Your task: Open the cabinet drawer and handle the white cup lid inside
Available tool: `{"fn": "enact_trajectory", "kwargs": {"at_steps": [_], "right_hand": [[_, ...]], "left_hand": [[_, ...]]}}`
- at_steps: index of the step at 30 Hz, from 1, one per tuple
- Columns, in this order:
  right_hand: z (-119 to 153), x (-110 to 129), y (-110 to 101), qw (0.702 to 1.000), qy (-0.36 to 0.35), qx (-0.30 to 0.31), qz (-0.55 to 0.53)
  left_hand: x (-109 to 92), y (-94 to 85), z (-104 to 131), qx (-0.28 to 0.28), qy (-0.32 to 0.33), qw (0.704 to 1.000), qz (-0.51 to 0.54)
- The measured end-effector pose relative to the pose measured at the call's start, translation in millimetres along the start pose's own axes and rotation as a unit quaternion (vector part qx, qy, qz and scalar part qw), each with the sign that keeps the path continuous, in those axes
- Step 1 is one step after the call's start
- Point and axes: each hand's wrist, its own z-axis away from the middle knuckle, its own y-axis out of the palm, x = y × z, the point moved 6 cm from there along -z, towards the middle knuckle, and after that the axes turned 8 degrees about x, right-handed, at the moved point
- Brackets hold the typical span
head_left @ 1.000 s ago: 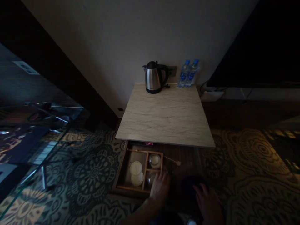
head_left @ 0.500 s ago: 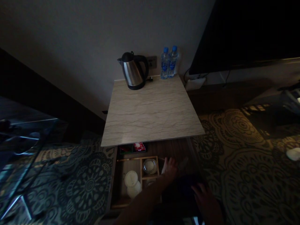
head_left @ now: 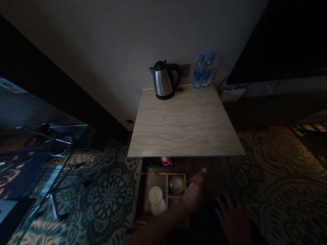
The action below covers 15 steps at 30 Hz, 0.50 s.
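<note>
Looked down on an open drawer (head_left: 140, 190) pulled out beneath the front edge of a pale marble-look tabletop (head_left: 186, 126). Held a thin wooden stirrer (head_left: 198, 175) in the left hand (head_left: 193, 195), fingers pinched narrow around its lower end, round tip angled up and right over the dark right part of the drawer. Kept the right hand (head_left: 233, 219) low at the near right, fingers spread wide, empty, over a dark surface too dim to read; could not tell whether touching.

Sat just left of the left hand: a wooden divider tray (head_left: 166, 175) filling the left part of the drawer. Held a glass (head_left: 176, 183) in the small rear-right compartment, close beside the knuckles. Held two round white lids or cups (head_left: 155, 200) in the larger left compartment, overlapping. Lay behind the tray, partly under the tabletop's edge: a red sachet (head_left: 165, 161).

Stood at the far edge of the tabletop, against the wall: a steel kettle (head_left: 163, 80) at the left, two water bottles (head_left: 203, 70) touching each other at the right. Left the whole middle and front of the top bare.

Flanked the drawer on both sides: patterned carpet (head_left: 107, 194). Crowded the far left: a glass table (head_left: 46, 143) with its corner well apart from the drawer.
</note>
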Motion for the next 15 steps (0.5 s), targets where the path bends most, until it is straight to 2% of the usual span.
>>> {"fn": "enact_trajectory", "kwargs": {"at_steps": [2, 4, 6, 7, 9, 11, 13, 15], "right_hand": [[-39, 18, 17, 0.997, -0.009, 0.056, -0.049], [-75, 37, 45, 0.989, -0.053, 0.095, -0.102], [-100, 51, 75, 0.980, -0.093, 0.131, -0.121], [-107, 55, 89, 0.975, -0.108, 0.151, -0.119], [-111, 55, 108, 0.969, -0.127, 0.179, -0.109], [-108, 46, 111, 0.968, -0.132, 0.178, -0.115], [-107, 29, 97, 0.971, -0.101, 0.146, -0.162], [-110, 9, 70, 0.957, -0.015, 0.069, -0.283]], "left_hand": [[31, -46.0, 28, -0.069, -0.042, 0.997, -0.007], [70, -88.5, 55, -0.114, -0.120, 0.984, -0.059], [105, -119.6, 71, -0.121, -0.206, 0.964, -0.118], [117, -129.1, 74, -0.110, -0.230, 0.956, -0.143], [128, -133.8, 64, -0.055, -0.214, 0.955, -0.198], [129, -124.9, 48, 0.015, -0.175, 0.950, -0.256], [129, -112.4, 36, 0.066, -0.164, 0.941, -0.289], [131, -100.9, 34, 0.090, -0.172, 0.940, -0.279]]}}
